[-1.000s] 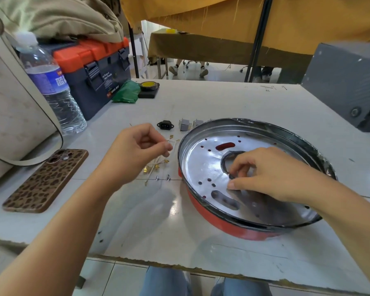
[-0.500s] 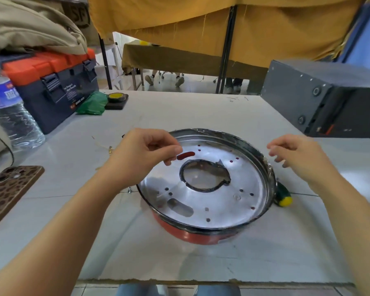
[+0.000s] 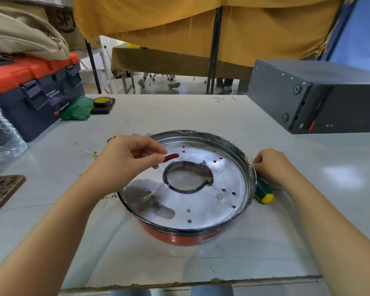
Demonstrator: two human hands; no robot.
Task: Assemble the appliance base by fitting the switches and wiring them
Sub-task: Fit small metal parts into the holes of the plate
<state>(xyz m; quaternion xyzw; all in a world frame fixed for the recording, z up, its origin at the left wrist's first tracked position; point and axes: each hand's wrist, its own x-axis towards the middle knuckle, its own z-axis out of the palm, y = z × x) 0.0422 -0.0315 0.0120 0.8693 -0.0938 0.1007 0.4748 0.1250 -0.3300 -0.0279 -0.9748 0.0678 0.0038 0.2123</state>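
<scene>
We found the left hand [image 3: 126,161] pinching something too small to identify over the appliance base [image 3: 239,178] mid-table; the right hand [image 3: 273,165], curled, touched the screwdriver [image 3: 263,192] beside its right rim. We judged the base needed steadying first.

Two bare forearms reaching forward from the lower corners. Left hand [image 3: 126,161] raised, fingers curled, thumb and forefinger tips pinched together; whether anything sits between them cannot be told. Right hand [image 3: 272,165] lowered, knuckles up, fingers curled under, their tips hidden.
</scene>
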